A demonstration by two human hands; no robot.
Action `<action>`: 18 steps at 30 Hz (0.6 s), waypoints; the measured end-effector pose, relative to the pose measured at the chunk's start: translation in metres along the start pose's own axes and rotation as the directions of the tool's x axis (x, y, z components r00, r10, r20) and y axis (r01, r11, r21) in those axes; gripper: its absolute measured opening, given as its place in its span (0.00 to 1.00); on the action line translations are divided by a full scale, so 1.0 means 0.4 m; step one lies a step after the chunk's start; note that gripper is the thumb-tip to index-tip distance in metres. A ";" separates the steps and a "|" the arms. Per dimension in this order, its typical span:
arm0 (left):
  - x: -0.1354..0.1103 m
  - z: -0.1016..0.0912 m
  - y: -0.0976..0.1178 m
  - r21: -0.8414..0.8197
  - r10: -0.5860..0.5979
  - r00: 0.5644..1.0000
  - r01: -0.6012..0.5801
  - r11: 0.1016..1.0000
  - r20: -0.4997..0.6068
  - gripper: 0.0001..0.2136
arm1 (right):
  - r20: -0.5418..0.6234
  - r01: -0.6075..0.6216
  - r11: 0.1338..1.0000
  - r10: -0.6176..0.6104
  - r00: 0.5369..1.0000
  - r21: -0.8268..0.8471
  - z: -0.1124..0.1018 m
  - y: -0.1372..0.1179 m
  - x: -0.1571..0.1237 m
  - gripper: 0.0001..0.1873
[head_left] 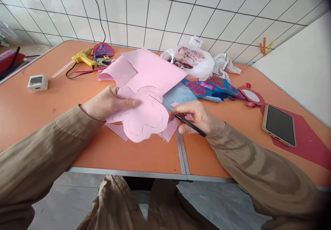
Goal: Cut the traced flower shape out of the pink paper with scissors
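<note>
My left hand (110,102) pinches a pink paper sheet (147,114) by its left side, thumb on top. The sheet has a wavy cut outline, with a rounded, flower-like line drawn inside the edge. My right hand (195,116) grips black-handled scissors (190,123), seen nearly edge-on. Their thin blade lies across the upper right part of the sheet, pointing up and left. The lower blade is hard to make out. Under and behind the held sheet are a larger folded pink sheet (152,66), pink offcuts (169,130) and a light blue sheet (178,93).
A yellow glue gun (84,57) with its cord lies at the back left, near a small white box (38,82). A white plastic bag (204,62) and patterned blue fabric (214,88) lie at the back. A phone (280,125) rests on red paper (310,145) at right.
</note>
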State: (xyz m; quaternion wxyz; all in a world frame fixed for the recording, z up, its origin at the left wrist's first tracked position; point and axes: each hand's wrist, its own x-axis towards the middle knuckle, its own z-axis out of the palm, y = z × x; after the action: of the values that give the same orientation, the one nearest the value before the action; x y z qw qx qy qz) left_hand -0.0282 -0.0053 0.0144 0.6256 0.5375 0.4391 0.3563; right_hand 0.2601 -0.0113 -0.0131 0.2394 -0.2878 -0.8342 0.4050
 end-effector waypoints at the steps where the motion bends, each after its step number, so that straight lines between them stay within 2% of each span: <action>1: 0.000 0.000 0.000 -0.004 0.000 1.000 0.000 1.000 0.003 0.10 | -0.004 -0.001 1.000 0.001 1.000 0.001 0.000 0.001 0.000 0.29; 10: 0.001 -0.009 -0.002 0.020 -0.054 0.998 0.055 0.998 -0.023 0.11 | -0.018 -0.063 0.998 0.064 0.998 0.010 0.004 -0.010 -0.001 0.30; 18: 0.001 -0.003 0.002 -0.010 -0.059 0.998 0.059 0.998 0.000 0.10 | -0.080 -0.060 0.997 0.064 0.995 0.047 0.017 0.003 -0.002 0.32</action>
State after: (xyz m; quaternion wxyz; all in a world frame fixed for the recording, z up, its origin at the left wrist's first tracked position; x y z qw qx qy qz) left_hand -0.0291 -0.0045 0.0152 0.6384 0.5210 0.4532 0.3399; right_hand 0.2566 -0.0147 -0.0178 0.2669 -0.3245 -0.8052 0.4185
